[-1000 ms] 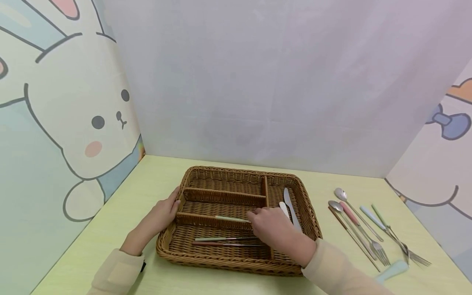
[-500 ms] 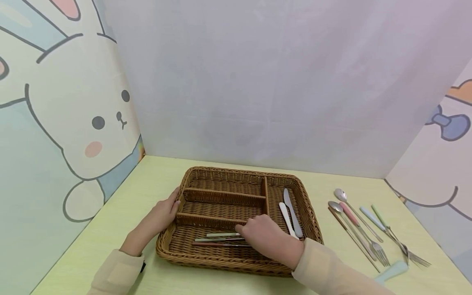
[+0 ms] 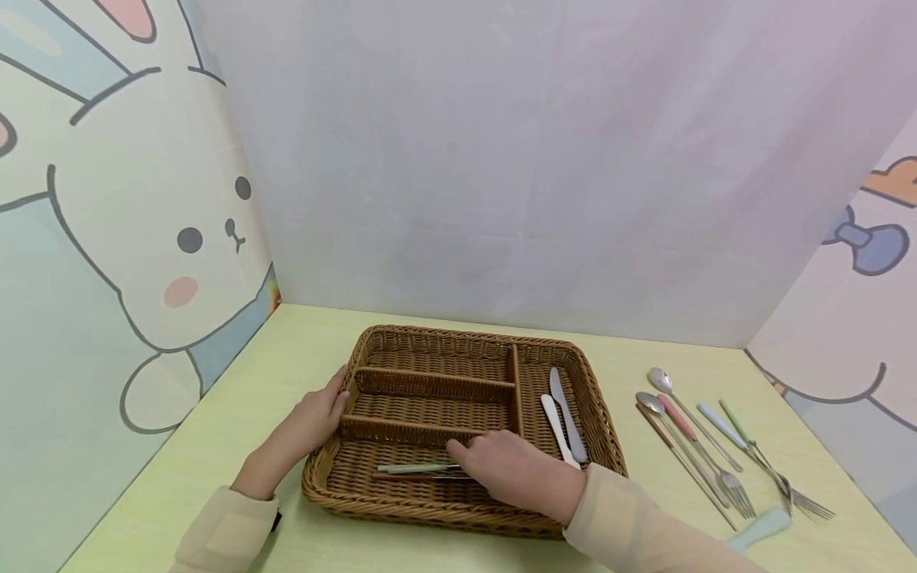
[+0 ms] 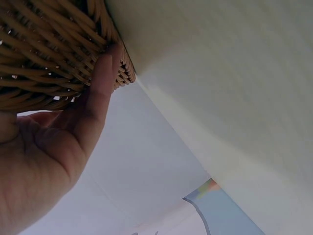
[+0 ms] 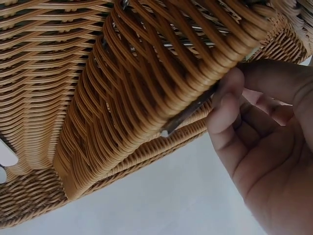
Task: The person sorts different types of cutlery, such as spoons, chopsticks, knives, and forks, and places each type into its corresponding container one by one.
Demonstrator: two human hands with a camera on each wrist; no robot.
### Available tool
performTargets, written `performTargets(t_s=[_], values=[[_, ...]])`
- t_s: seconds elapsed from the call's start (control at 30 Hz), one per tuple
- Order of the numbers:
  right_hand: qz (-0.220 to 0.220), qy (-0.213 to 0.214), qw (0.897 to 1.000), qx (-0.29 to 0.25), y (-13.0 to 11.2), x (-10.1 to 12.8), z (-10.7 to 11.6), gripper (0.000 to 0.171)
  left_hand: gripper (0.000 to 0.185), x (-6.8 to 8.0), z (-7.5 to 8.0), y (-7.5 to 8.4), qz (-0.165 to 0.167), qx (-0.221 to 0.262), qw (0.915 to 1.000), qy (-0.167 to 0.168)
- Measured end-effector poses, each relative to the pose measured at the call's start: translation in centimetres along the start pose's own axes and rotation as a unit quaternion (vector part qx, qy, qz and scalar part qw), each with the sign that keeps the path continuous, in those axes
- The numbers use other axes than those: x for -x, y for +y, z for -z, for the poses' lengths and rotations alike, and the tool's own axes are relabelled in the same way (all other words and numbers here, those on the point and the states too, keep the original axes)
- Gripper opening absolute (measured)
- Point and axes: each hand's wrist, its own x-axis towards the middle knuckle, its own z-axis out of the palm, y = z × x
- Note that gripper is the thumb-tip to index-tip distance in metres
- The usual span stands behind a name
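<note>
A brown wicker basket (image 3: 430,426) with four compartments sits on a pale yellow table (image 3: 311,338), in the lower middle of the frame. The person's right hand (image 3: 512,469) reaches into the long compartment at the basket's lower edge. In the right wrist view, thumb and finger pinch a thin, dark chopstick (image 5: 188,115) beside a woven divider (image 5: 161,73); its pale tip pokes out toward the middle of that view. In the same compartment, left of the knuckles, lie green-handled chopsticks (image 3: 419,468) and, just below them, a red-brown chopstick (image 3: 401,477); their metal ends run under the hand.

The left hand (image 3: 315,414) touches the basket's left side, its visible fingers nearly straight along the outer wall. Both arms wear cream sleeves (image 3: 229,525).

The tall compartment at the basket's right holds a silver knife (image 3: 567,414) and, touching or nearly touching it, a piece with a white handle (image 3: 558,426).

At the right of the frame, more cutlery lies on the table: two spoons (image 3: 661,380), a pink-handled fork (image 3: 677,416), a brown stick (image 3: 684,465), and crossed forks (image 3: 809,505) with blue and green handles. A cartoon rabbit (image 3: 172,215) covers the wall at left.
</note>
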Motion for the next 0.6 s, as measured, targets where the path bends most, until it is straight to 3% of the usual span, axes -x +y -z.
performTargets(t_s=[0.6], values=[[0.027, -0.093, 0.995, -0.019, -0.43, 0.08, 0.32, 0.018, 0.052, 0.04, 0.11, 0.1, 0.001, -0.005, 1.0, -0.001]])
